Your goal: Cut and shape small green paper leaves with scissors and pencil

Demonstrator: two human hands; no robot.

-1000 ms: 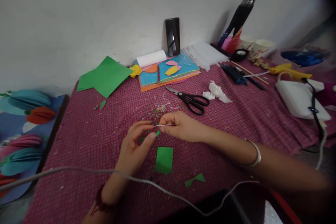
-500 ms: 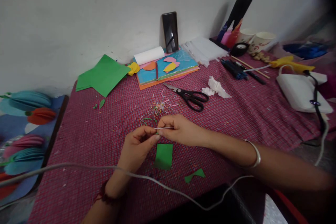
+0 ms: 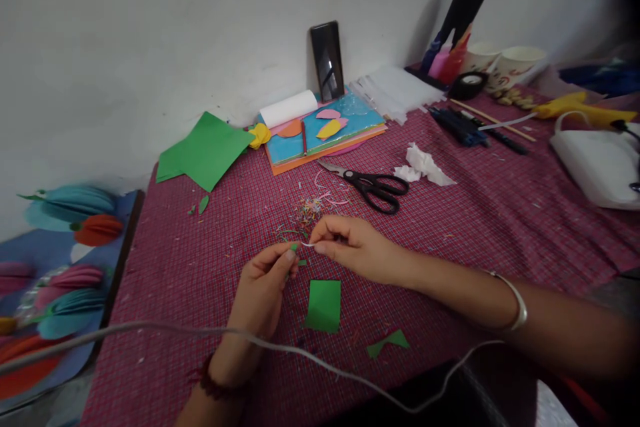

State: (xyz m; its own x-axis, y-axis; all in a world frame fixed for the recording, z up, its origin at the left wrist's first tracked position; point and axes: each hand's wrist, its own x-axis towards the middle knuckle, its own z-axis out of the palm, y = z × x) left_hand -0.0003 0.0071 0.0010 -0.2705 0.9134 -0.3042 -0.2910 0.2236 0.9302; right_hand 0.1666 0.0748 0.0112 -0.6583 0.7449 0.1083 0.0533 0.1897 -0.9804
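**Thin white stick held between two hands above the worktop**

Thin white stick, only its short end visible, pinched in the fingertips of the right hand; the right grip is clenched on it. The left hand meets it from the left, thumb and forefinger closed on a small green paper bit at the stick's tip. Both hands hover low over the middle of the worktop, covered in a red checked cloth. Just below the hands lies a green paper rectangle; a green bow-shaped scrap lies near it to the right. Behind the hands: a heap of coloured paper shreds, then black scissors, closed. Crumpled white tissue beside the scissors. Green paper sheets at the far left edge, a stack of coloured sheets against the wall. A grey cable crosses the foreground over the left wrist
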